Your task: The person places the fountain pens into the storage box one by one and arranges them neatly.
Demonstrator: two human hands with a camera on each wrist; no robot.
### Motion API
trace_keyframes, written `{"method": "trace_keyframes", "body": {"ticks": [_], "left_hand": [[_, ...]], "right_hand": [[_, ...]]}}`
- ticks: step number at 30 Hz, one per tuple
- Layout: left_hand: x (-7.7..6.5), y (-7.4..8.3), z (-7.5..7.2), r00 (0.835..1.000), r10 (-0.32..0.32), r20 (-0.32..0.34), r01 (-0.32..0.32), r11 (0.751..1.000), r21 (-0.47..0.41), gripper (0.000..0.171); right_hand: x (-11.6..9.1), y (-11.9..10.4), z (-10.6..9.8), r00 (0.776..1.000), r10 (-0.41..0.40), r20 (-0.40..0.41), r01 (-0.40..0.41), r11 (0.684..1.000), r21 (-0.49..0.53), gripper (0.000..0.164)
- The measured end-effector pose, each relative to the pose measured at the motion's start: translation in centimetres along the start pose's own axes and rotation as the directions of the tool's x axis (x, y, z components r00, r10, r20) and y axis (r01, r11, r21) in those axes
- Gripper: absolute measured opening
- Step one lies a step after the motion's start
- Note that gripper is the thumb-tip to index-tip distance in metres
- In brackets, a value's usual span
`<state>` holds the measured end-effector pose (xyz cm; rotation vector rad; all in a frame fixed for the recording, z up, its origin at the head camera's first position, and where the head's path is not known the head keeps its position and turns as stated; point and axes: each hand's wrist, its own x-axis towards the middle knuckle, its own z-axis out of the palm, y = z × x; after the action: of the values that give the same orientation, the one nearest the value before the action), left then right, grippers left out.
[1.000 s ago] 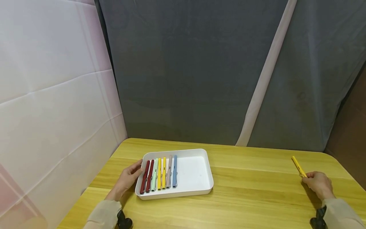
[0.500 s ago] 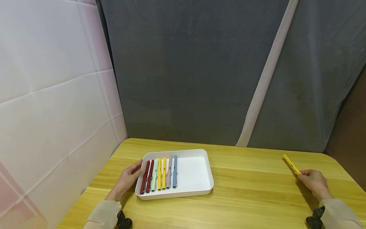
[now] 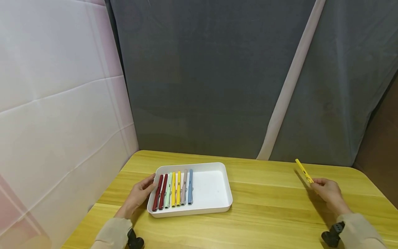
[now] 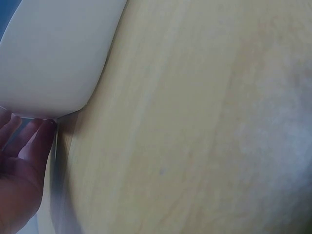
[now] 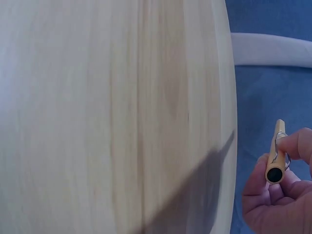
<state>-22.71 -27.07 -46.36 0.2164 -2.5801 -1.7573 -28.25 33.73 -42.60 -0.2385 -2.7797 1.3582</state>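
Note:
A white tray (image 3: 211,188) sits on the wooden table at centre left. My left hand (image 3: 138,197) rests against its left wall, fingers fairly straight; the left wrist view shows its fingertips (image 4: 44,129) touching the tray's outer side. Side by side in the tray's left half lie two dark red pens (image 3: 158,193), a light green pen (image 3: 168,190), two yellow pens (image 3: 173,190), a pinkish-grey pen (image 3: 183,188) and a blue pen (image 3: 190,186). Off to the right, above the table, my right hand (image 3: 328,193) pinches a yellow pen (image 3: 303,169), its dark round end facing the right wrist camera.
The yellowish wooden table (image 3: 264,207) has rounded far corners. A dark grey curtain (image 3: 202,86) with a pale strip (image 3: 289,83) hangs behind it. White-pink cloth (image 3: 62,103) bounds the left side, and a brown panel (image 3: 380,138) the right.
My right hand has moved left with the yellow pen and risen somewhat off the table. The left hand, the tray and the pens in it have stayed put.

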Motion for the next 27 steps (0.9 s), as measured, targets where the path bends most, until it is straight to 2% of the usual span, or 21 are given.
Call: {"method": "trace_keyframes", "body": {"ticks": [8,16,27], "left_hand": [[0.0,-0.1,0.0,1.0,0.014,-0.009,-0.014,1.0,-0.003,0.052],[0.0,0.0,0.0,1.0,-0.002,-0.006,0.002,1.0,-0.005,0.053],[-0.1,0.0,-0.1,1.0,0.002,-0.001,-0.002,1.0,-0.002,0.053]], "right_hand": [[-0.3,-0.7,0.7,1.0,-0.01,0.026,0.009,0.999,0.05,0.046],[-0.4,-1.0,1.2,0.999,-0.01,0.049,0.004,0.992,0.13,0.043],[-0.8,-2.1,2.3,0.997,-0.032,0.076,0.02,0.987,0.158,0.045]]}}
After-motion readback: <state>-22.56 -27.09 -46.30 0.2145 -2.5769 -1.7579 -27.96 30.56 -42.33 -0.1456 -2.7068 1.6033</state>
